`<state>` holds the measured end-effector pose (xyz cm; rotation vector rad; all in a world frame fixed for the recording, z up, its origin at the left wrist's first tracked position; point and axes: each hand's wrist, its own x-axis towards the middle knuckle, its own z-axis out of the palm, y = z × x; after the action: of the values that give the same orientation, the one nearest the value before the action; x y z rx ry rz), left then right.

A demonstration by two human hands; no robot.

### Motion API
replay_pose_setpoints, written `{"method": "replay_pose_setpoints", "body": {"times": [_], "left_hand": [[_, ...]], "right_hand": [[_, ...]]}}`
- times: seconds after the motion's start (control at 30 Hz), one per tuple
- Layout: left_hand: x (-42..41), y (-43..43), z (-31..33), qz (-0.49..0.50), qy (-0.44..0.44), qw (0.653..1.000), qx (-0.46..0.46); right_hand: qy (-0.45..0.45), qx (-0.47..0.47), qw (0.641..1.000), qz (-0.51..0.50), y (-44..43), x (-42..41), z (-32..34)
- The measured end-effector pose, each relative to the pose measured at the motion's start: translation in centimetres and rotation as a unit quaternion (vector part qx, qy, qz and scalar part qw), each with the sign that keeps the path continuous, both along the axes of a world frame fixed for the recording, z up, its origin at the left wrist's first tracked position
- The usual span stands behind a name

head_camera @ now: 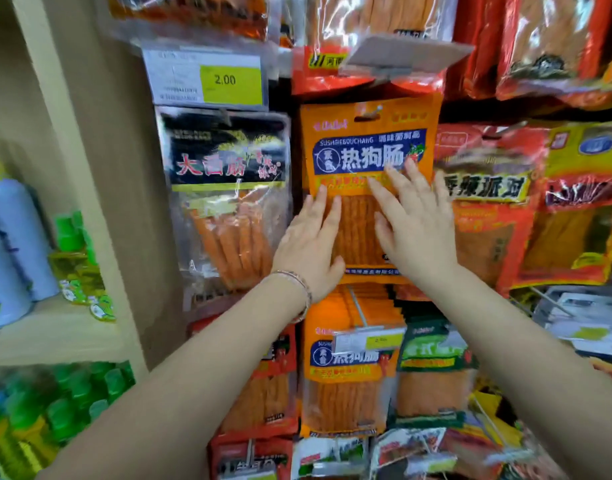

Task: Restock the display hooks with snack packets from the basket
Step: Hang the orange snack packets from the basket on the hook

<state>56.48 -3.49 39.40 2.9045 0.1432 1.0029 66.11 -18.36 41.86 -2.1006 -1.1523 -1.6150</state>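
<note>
An orange snack packet (368,140) with a blue label hangs from a metal display hook (372,111) at the centre of the rack. My left hand (309,247) lies flat against its lower left part, fingers straight. My right hand (410,216) presses flat on its lower right part, fingertips reaching the blue label. Neither hand grips anything. Below hangs a thick row of the same orange packets (346,379) on another hook. The basket is not in view.
A black-labelled packet (225,188) hangs to the left under a yellow 2.00 price tag (225,79). Red and yellow packets (491,202) hang to the right. A beige shelf post (72,161) stands on the left, with bottles (13,237) on its shelves.
</note>
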Motion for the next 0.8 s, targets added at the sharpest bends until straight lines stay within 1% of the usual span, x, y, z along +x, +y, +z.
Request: {"method": "replay_pose_setpoints", "body": {"times": [0.2,0.23,0.33,0.4,0.5,0.57,0.6,0.67,0.73,0.8], "left_hand": [[3.3,1.9,0.6,0.059,0.066,0.996,0.012],[3.8,2.2,0.8,0.068,0.078,0.995,0.012],[5.3,2.8,1.5,0.089,0.122,0.989,-0.004],[6.0,2.9,1.7,0.096,0.143,0.985,-0.022],[6.4,3.2,2.2,0.100,0.159,0.981,-0.039],[6.1,3.1,2.5,0.095,0.169,0.980,-0.055],[5.9,3.0,2.6,0.087,0.166,0.980,-0.068],[5.0,2.2,2.7,0.059,0.162,0.980,-0.103],[3.6,1.2,2.6,0.009,0.156,0.978,-0.136],[1.5,0.1,2.0,-0.046,0.129,0.978,-0.157]], "right_hand": [[-0.011,-0.056,0.997,-0.059,2.6,3.6,1.2],[-0.001,-0.074,0.995,-0.069,3.1,4.1,1.5],[0.081,-0.154,0.978,-0.116,4.5,5.5,2.1],[0.121,-0.187,0.965,-0.136,5.2,6.3,2.3],[0.151,-0.232,0.949,-0.149,5.7,6.5,3.1],[0.186,-0.238,0.944,-0.133,5.8,5.9,3.9],[0.214,-0.224,0.944,-0.113,5.8,5.4,4.1],[0.287,-0.154,0.944,-0.040,5.3,4.2,4.3],[0.365,-0.061,0.927,0.056,4.2,2.5,4.0],[0.410,0.022,0.902,0.132,2.6,0.3,2.9]]}}
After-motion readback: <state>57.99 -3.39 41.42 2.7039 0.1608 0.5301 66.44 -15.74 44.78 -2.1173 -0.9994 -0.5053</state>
